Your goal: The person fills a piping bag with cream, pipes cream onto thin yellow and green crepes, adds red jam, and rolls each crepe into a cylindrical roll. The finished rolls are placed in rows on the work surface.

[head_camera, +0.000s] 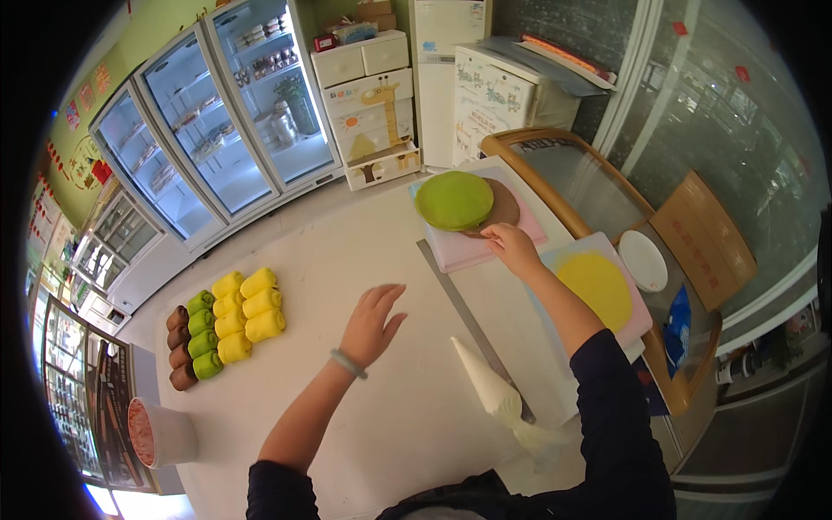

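My left hand [372, 326], with a bangle at the wrist, hovers over the white table with thumb and fingers apart, holding nothing. At the near edge of a brown crepe [506, 209], the fingertips of my right hand [515, 247] are close together; whether they grip it is hidden. A green crepe [455, 200] overlaps the brown one on a pink mat [452, 257]. To the right lies a yellow crepe [595, 291] on another mat. A filled piping bag [487, 383] rests beside a long metal strip [465, 305], between my arms.
Brown rolls [179, 337], green rolls [204, 331] and yellow rolls [232, 325] form rows at the left. A white tub [172, 432] stands at the table's left edge. Beyond the right edge are a wooden-framed glass table [578, 172], a white plate [642, 260] and a cardboard piece [705, 244].
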Tool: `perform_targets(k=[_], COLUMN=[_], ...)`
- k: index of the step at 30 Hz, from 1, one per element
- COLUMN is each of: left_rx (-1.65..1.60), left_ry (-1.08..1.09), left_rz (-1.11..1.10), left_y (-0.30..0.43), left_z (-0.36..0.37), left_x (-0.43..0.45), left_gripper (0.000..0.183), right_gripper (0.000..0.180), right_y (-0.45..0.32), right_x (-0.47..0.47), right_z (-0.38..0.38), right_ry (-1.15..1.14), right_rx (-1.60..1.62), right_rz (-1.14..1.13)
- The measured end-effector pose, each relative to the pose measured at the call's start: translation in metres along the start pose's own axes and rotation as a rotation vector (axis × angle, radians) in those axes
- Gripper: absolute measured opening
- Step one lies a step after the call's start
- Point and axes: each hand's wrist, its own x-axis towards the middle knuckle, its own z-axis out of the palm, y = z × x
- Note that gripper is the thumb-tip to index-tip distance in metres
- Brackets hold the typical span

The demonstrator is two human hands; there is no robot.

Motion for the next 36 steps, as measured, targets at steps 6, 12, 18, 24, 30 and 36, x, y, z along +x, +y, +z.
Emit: perform_targets(k=[6, 12, 18, 24, 30, 36], left_rx=[0.104, -0.060, -0.721, -0.825, -0.743, -0.753], left_ry=[-0.078, 0.085, 0.235, 0.294, 0.342, 0.449], left_rz=[0.024, -0.399, -0.646, -0.607, -0.598, -0.642], left_y=[-0.114, -0.207, -0.230, -0.246, -0.260, -0.257], left_z=[0.080, 0.164, 0.214, 0.241, 0.261, 0.268], left_x=[0.146, 0.228, 0.259, 0.259, 0.254, 0.251], left_gripper=[0.031, 0.049, 0.059, 0.061, 0.071, 0.069], right_gripper=[0.021, 0.050, 0.040, 0.040, 0.052, 0.060], right_y=[0.053, 0.105, 0.139, 0.138, 0.140, 0.076], right_x=[0.080, 0.104, 0.154, 0.187, 0.192, 0.199], right_z=[0.043, 0.066, 0.051, 0.054, 0.068, 0.080], right_ry=[-0.224, 0.185, 0.117, 0.030, 0.023, 0.054], right_rx=[-0.174, -0.322, 0.769, 0.710, 0.493, -0.158], right_rz=[-0.095, 0.118, 1.073, 1.088, 0.845, 0.460])
